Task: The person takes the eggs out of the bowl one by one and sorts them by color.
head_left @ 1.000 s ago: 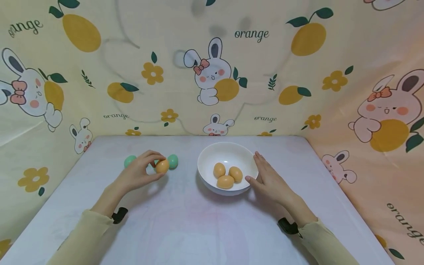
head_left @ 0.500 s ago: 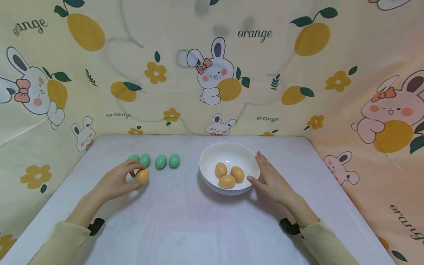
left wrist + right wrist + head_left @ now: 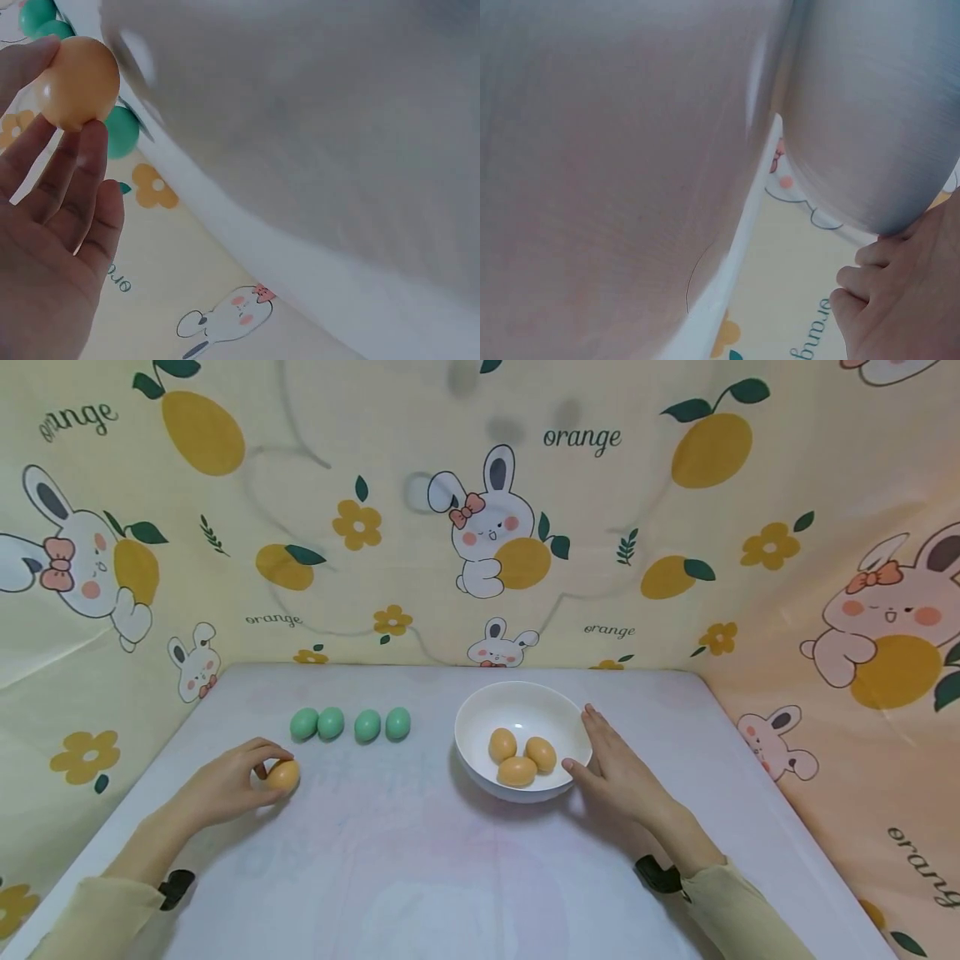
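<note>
My left hand [image 3: 228,781] pinches an orange-yellow egg [image 3: 282,775] between thumb and fingertips, low over the left part of the table. In the left wrist view the thumb and fingers meet around that egg [image 3: 79,82]. Several green eggs [image 3: 367,726] lie in a row just beyond it. Against the right side of a white bowl [image 3: 468,710] rests my right hand [image 3: 622,768], fingers straight along the outside and thumb at the rim. Inside the bowl sit three orange-yellow eggs [image 3: 517,771]. The right wrist view shows the bowl's outer wall [image 3: 870,112] with the fingers touching it.
A pale table [image 3: 450,877] carries everything. Behind it and along both sides hangs a cream cloth [image 3: 420,427] printed with rabbits and oranges. Dark straps [image 3: 176,889] sit on both wrists below beige sleeves.
My left hand has carried its orange-yellow egg leftward and nearer to me, uncovering the green eggs. My right hand stays at the bowl. The head view has shifted slightly.
</note>
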Available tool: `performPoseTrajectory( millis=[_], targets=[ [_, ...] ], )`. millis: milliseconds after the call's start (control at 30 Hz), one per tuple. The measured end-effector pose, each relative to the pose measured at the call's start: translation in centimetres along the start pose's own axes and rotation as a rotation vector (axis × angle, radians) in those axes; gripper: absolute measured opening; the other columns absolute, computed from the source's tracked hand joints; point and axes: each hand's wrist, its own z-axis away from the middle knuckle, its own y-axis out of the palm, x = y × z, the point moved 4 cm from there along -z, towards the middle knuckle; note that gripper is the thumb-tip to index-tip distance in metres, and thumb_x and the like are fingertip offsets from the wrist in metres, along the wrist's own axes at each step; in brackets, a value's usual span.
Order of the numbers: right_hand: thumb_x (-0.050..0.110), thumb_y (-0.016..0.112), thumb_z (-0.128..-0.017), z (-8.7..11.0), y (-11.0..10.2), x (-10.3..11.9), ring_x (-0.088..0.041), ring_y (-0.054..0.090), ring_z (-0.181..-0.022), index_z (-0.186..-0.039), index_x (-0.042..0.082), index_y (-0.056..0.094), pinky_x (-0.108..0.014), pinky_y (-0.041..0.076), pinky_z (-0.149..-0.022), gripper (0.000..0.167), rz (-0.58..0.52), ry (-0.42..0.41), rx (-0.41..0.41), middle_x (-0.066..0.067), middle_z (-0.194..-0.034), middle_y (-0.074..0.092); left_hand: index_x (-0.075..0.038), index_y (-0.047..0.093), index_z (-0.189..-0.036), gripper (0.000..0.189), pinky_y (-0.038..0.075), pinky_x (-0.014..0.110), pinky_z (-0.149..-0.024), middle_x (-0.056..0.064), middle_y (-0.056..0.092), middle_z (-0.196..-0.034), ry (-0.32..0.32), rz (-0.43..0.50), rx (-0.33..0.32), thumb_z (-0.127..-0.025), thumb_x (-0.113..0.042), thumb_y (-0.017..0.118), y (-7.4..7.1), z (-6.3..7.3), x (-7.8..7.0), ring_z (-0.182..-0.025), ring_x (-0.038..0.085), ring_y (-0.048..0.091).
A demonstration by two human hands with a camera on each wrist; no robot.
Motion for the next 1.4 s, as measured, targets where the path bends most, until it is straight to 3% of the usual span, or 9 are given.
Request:
performPoseTrajectory(
  millis=[433, 667, 900, 1100, 1233, 1400],
  targets=[
    [0.061, 0.053, -0.103, 0.1, -0.1, 0.0, -0.036, 0.008, -0.16, -0.165, 0.001, 0.012, -0.06, 0.018, -0.125, 0.096, -0.01, 0.004, 0.006, -0.013, -0.174, 0.006, -0.006, 0.073, -0.118, 0.047, 0.052, 0.031, -0.071, 0.009, 0.068, -0.118, -0.025, 0.001, 0.038, -0.076, -0.017, 0.091, -0.3, 0.2, 0.6, -0.089, 0.016, 0.061],
    [0.058, 0.054, -0.103, 0.1, -0.2, 0.1, -0.042, 0.012, -0.158, -0.164, -0.002, 0.014, -0.063, 0.019, -0.123, 0.094, -0.008, -0.015, -0.009, -0.018, -0.173, 0.008, -0.005, 0.073, -0.118, 0.05, 0.055, 0.039, -0.076, 0.01, 0.068, -0.12, -0.026, -0.003, 0.034, -0.075, -0.02, 0.093, -0.3, 0.3, 0.3, -0.094, 0.021, 0.064],
    [0.058, 0.054, -0.103, 0.1, -0.2, 0.1, -0.038, 0.009, -0.159, -0.165, -0.001, 0.013, -0.06, 0.018, -0.125, 0.095, -0.012, -0.005, -0.002, -0.015, -0.174, 0.007, -0.003, 0.073, -0.12, 0.051, 0.057, 0.051, -0.084, 0.015, 0.067, -0.123, -0.029, 0.007, 0.038, -0.076, -0.018, 0.091, -0.3, 0.3, 0.3, -0.101, 0.03, 0.067],
    [0.06, 0.054, -0.102, 0.1, -0.1, 0.0, -0.037, 0.009, -0.16, -0.165, 0.0, 0.012, -0.06, 0.018, -0.125, 0.096, -0.01, -0.001, 0.0, -0.015, -0.174, 0.006, -0.002, 0.071, -0.125, 0.051, 0.053, 0.062, -0.094, 0.02, 0.064, -0.128, -0.05, 0.004, 0.029, -0.08, -0.019, 0.088, -0.6, 0.0, -0.2, -0.113, 0.042, 0.064],
    [0.06, 0.054, -0.103, 0.1, 0.0, -0.2, -0.038, 0.009, -0.159, -0.165, 0.0, 0.013, -0.061, 0.018, -0.124, 0.096, -0.005, -0.008, -0.009, -0.015, -0.174, 0.007, -0.002, 0.069, -0.128, 0.047, 0.053, 0.062, -0.094, 0.021, 0.064, -0.13, -0.031, -0.011, -0.023, -0.086, -0.017, 0.085, -0.9, -0.1, -0.7, -0.113, 0.042, 0.063],
    [0.058, 0.054, -0.103, 0.0, 0.0, -0.1, -0.039, 0.01, -0.159, -0.165, 0.0, 0.013, -0.061, 0.019, -0.124, 0.094, -0.004, -0.016, -0.014, -0.016, -0.173, 0.008, -0.003, 0.07, -0.123, 0.04, 0.058, 0.053, -0.081, 0.013, 0.068, -0.12, 0.088, -0.045, -0.203, -0.087, -0.011, 0.083, -1.0, -0.7, -2.0, -0.101, 0.031, 0.067]
  ],
)
